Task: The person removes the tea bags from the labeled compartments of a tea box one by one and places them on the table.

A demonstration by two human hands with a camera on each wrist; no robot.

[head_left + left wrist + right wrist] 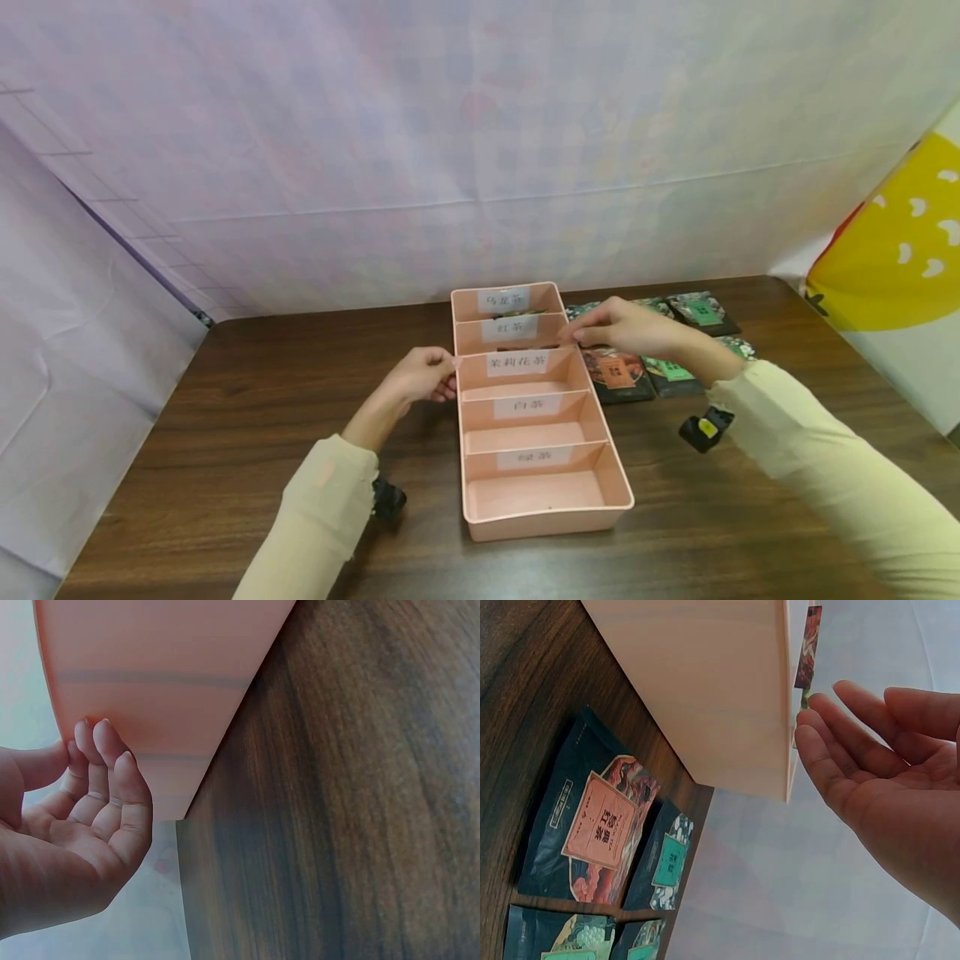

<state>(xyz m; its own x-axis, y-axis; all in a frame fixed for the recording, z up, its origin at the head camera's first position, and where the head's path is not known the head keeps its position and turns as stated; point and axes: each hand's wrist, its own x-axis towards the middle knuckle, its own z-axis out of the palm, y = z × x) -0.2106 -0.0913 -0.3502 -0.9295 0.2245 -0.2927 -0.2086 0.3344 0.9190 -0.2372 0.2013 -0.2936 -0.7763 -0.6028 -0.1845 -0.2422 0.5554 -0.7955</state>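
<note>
A long pink divided tray [551, 527] with white paper labels stands on the table, its compartments in a row. My left hand [423, 377] is at its left side. In the left wrist view, that hand's thumb and forefinger pinch the rim, while the other fingers curl near the outer wall. My right hand [633, 327] is over the right rim beside the second compartment from the back. Its fingers [817, 754] look relaxed and hold nothing visible. A reddish tea packet [808, 649] pokes above the rim in the right wrist view. The three nearer compartments hold no packets.
Several dark tea packets lie right of the tray, among them one with an orange label [619, 373] and one with a green label [703, 312]; my right forearm partly covers them. A pale curtain [480, 167] hangs behind the brown wooden table [285, 400].
</note>
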